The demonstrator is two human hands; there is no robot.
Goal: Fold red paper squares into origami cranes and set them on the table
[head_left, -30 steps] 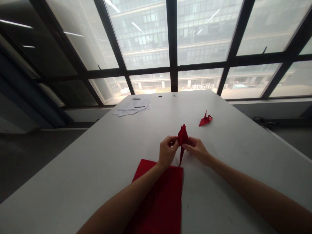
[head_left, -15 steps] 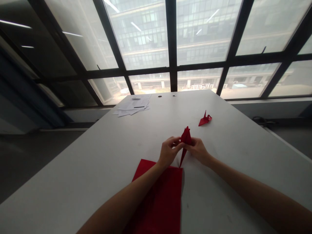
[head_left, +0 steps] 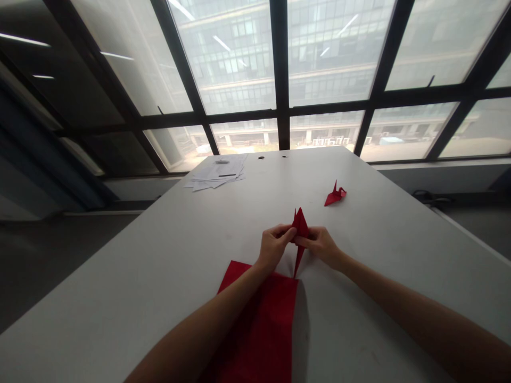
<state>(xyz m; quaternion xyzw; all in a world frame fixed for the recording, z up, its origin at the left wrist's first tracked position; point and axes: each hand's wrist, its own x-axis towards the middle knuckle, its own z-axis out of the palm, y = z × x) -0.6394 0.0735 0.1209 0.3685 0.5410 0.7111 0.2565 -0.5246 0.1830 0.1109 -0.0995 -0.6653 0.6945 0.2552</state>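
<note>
Between my two hands is a folded red paper [head_left: 301, 223], its broad pointed part up and a long thin point hanging down to the corner of the red sheet. My left hand [head_left: 275, 243] pinches its left side with thumb and fingers. On the right side, my right hand [head_left: 319, 243] grips it, the thumb across the front. The large red sheet [head_left: 263, 324] lies on the white table under my left forearm, which hides part of it. A finished-looking red paper crane [head_left: 336, 195] stands farther back, to the right of my hands.
On the white table [head_left: 159, 266], a stack of white papers [head_left: 213, 178] with a dark pen [head_left: 227, 175] lies at the far left. Two small dark round spots are near the far edge. Large windows [head_left: 239, 53] rise behind it, and dark cables [head_left: 431, 198] lie beyond its right edge.
The folded paper has turned and shifted slightly left, and a thin point now stands apart at its upper left. My left thumb has moved up its front. The red sheet's right edge has shifted slightly.
</note>
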